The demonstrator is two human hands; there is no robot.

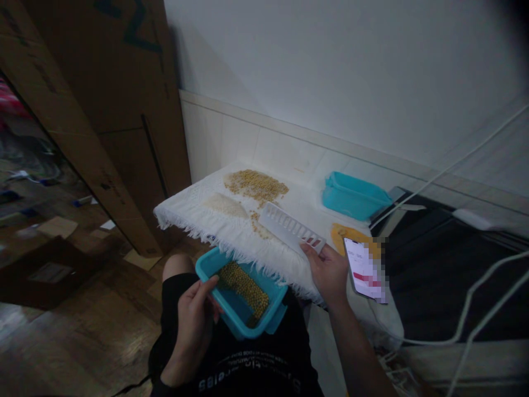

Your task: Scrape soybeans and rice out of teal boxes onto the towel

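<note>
My left hand [197, 309] grips the near rim of a turquoise plastic tub [270, 309] held below the table's front edge; yellow-brown beans [243, 286] lie inside it. My right hand [328, 270] holds one end of a white slotted plastic scraper [289, 226] that rests on the white fringed cloth [198, 212]. A small trail of beans [258, 223] sits by the scraper's far end. Farther back on the cloth lie a larger pile of beans [255, 184] and a pale heap of white grains [225, 204].
A second turquoise tub [353, 196] stands at the back right near the wall. A phone [366, 270] with a lit screen lies right of my right hand, over a yellow thing [341, 234]. White cables [467, 309] run at right. Cardboard boxes [103, 99] stand at left.
</note>
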